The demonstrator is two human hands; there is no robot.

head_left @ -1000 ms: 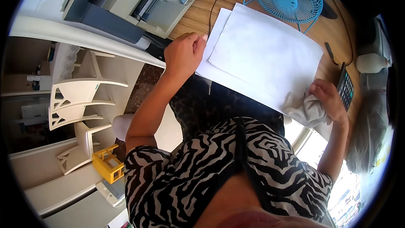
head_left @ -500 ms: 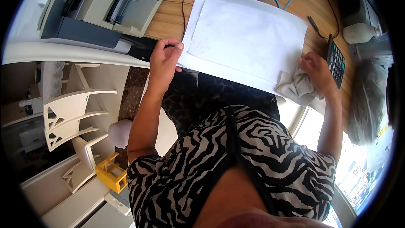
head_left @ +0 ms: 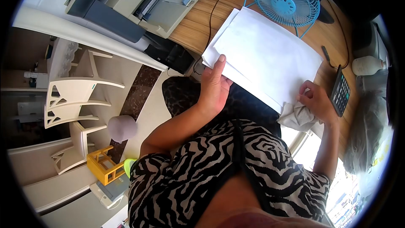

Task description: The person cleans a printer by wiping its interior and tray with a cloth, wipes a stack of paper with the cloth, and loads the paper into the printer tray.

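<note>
White paper sheets (head_left: 265,55) lie in a loose, slightly fanned stack over the wooden desk, their near edge jutting past it. My left hand (head_left: 214,85) grips the left corner of the sheets, thumb on top and fingers underneath. At the right end of the stack, my right hand (head_left: 315,99) has its thumb and index finger curled together just beside the paper edge; what they hold, if anything, is too small to tell. A crumpled grey cloth (head_left: 297,117) sits under and beside that hand, against the near right corner of the paper.
A blue fan (head_left: 283,3) stands behind the paper. The printer (head_left: 168,6) is at the upper left, with a black cable (head_left: 214,14) beside it. On the right are a calculator (head_left: 341,92), a white bottle (head_left: 368,65) and a plastic bag (head_left: 367,131).
The view has turned, shifting the desk scene right and down. My left hand now has its thumb over the paper corner, and the sheets lie more slanted and fanned at the left.
</note>
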